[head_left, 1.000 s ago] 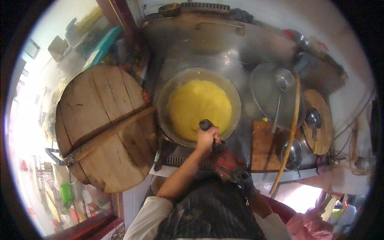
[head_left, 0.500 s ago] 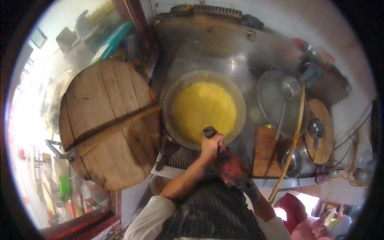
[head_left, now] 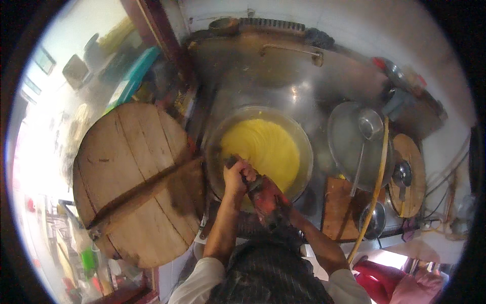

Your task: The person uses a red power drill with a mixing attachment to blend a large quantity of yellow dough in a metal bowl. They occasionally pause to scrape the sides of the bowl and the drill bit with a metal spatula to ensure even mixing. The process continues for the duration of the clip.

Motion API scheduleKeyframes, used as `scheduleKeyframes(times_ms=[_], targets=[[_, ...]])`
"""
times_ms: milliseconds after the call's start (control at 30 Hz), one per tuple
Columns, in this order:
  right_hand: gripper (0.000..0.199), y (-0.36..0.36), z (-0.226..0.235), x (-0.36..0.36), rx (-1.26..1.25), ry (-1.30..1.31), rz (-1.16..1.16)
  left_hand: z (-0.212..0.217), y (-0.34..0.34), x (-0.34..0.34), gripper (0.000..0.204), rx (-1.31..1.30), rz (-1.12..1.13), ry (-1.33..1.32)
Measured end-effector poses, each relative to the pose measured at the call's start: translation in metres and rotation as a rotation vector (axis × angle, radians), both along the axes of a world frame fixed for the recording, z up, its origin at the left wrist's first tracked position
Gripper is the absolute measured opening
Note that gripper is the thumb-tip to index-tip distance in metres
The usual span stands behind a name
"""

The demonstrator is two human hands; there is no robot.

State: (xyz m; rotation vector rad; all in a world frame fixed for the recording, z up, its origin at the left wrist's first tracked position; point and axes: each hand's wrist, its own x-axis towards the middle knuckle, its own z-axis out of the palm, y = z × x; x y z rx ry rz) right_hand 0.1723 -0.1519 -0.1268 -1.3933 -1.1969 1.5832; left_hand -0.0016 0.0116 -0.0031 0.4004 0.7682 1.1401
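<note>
A large round metal pot (head_left: 307, 154) holds a thick yellow mash (head_left: 273, 144) with swirled ridges on its surface. Over the pot's near side is a red and black handheld power tool (head_left: 265, 198). My left hand (head_left: 238, 177) is closed round a dark grip at its far left end. My right hand (head_left: 285, 204) is closed at the tool's right side, its fingers partly hidden and blurred. Whatever the tool carries at its working end is hidden beneath it and my hands.
A big round wooden lid (head_left: 136, 202) with a crossbar lies left of the pot. To the right are a wide metal basin (head_left: 338, 137), a long-handled ladle (head_left: 370, 124), a yellow pole (head_left: 375, 197), a wooden board (head_left: 338, 210) and a metal bowl (head_left: 373, 223).
Both hands and the power tool have moved left and farther over the pot. The mash surface now shows curved swirls. The whole view has shifted slightly.
</note>
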Motion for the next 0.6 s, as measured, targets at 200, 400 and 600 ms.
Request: scheduleKeyframes(times_ms=[200, 400, 600], targets=[[0.050, 0.018, 0.016, 0.005, 0.140, -0.182, 0.023, -0.015, 0.020, 0.007, 0.011, 0.016, -0.094, -0.056], [0.043, 0.017, 0.055, 0.005, -0.049, -0.511, 0.034, -0.030, 0.018, 0.016, 0.013, 0.039, -0.157, -0.156], [0.041, -0.038, 0.043, 0.011, 0.029, -0.560, 0.052, -0.027, -0.013, 0.019, 0.012, 0.011, -0.247, -0.222]])
